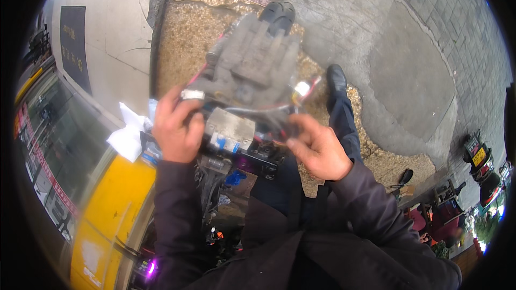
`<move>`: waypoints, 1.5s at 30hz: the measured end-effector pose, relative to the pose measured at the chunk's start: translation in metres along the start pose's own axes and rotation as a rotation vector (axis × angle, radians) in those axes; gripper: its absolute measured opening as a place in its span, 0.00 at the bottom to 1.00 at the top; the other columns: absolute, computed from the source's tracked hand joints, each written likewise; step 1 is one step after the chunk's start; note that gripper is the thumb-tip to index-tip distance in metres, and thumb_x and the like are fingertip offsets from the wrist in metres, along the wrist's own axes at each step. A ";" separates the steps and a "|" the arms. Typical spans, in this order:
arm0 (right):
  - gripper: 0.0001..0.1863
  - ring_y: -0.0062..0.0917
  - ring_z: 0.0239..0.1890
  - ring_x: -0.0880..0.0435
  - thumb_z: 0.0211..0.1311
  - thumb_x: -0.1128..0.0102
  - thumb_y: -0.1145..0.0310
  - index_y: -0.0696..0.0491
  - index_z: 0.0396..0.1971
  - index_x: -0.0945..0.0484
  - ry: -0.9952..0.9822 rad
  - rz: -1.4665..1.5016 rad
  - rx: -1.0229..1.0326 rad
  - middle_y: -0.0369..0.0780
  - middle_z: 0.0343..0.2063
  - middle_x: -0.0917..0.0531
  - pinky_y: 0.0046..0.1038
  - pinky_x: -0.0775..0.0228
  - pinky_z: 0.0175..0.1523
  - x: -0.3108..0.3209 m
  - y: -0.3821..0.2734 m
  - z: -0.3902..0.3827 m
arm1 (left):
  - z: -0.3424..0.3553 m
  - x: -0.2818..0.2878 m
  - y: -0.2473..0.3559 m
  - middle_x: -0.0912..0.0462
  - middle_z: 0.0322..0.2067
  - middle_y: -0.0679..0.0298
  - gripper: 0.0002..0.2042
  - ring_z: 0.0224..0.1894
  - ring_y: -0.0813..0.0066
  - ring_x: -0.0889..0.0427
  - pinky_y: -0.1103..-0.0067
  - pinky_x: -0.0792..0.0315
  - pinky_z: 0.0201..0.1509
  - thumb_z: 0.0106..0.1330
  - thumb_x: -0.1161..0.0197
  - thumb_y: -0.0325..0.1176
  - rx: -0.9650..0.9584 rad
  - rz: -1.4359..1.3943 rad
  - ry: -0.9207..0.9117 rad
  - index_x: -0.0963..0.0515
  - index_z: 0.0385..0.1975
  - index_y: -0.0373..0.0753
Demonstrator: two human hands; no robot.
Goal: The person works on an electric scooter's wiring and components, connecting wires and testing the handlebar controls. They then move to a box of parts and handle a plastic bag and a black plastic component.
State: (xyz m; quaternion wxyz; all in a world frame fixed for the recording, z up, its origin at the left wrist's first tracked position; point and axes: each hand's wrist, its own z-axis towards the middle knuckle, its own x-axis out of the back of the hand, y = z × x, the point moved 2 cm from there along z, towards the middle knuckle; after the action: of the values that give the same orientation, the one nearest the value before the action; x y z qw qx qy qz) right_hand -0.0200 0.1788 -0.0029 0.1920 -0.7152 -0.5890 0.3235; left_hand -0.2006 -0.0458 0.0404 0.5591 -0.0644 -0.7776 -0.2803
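A scooter's dusty grey front housing (252,62) is below me, its black tire (277,15) at the top. Across it lie cables and a silver metal box (230,129) with blue fittings. My left hand (176,129) has its fingers curled at the box's left side, near a white connector (192,94); what they grip is hidden. My right hand (317,147) is closed on dark wires (280,129) right of the box, slightly blurred. Another white connector (302,88) with coloured wires rises above that hand.
A yellow panel (107,209) with white crumpled paper (130,134) above it is at left, beside a glass front (48,156). My foot (337,80) stands on the pebbled floor (183,21), beside grey pavement (408,75). Parked scooters (478,164) are at right.
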 end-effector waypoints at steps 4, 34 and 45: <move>0.25 0.25 0.17 0.21 0.63 0.38 0.72 0.62 0.59 0.30 -0.090 0.138 -0.062 0.40 0.14 0.22 0.31 0.32 0.28 0.001 -0.005 0.007 | -0.001 0.000 0.001 0.19 0.52 0.52 0.10 0.52 0.54 0.20 0.68 0.27 0.57 0.51 0.39 0.29 0.032 -0.015 -0.029 0.16 0.33 0.39; 0.32 0.33 0.25 0.17 0.63 0.38 0.70 0.66 0.64 0.37 -0.212 -0.103 -0.007 0.46 0.19 0.20 0.33 0.28 0.33 -0.011 -0.035 0.033 | -0.001 0.001 0.001 0.19 0.48 0.53 0.10 0.48 0.52 0.21 0.67 0.26 0.53 0.48 0.35 0.30 -0.013 0.016 0.013 0.15 0.31 0.41; 0.32 0.21 0.19 0.21 0.64 0.39 0.73 0.63 0.65 0.39 -0.249 0.076 -0.181 0.39 0.16 0.22 0.27 0.31 0.28 -0.009 -0.038 0.037 | 0.001 0.001 -0.001 0.18 0.49 0.54 0.09 0.47 0.53 0.21 0.67 0.26 0.51 0.48 0.35 0.30 -0.016 0.004 0.022 0.15 0.30 0.41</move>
State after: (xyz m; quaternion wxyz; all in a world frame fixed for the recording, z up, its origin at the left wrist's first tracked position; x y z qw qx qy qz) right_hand -0.0735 0.1749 -0.0024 0.0400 -0.7059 -0.6073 0.3624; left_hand -0.2021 -0.0465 0.0412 0.5675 -0.0677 -0.7691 -0.2861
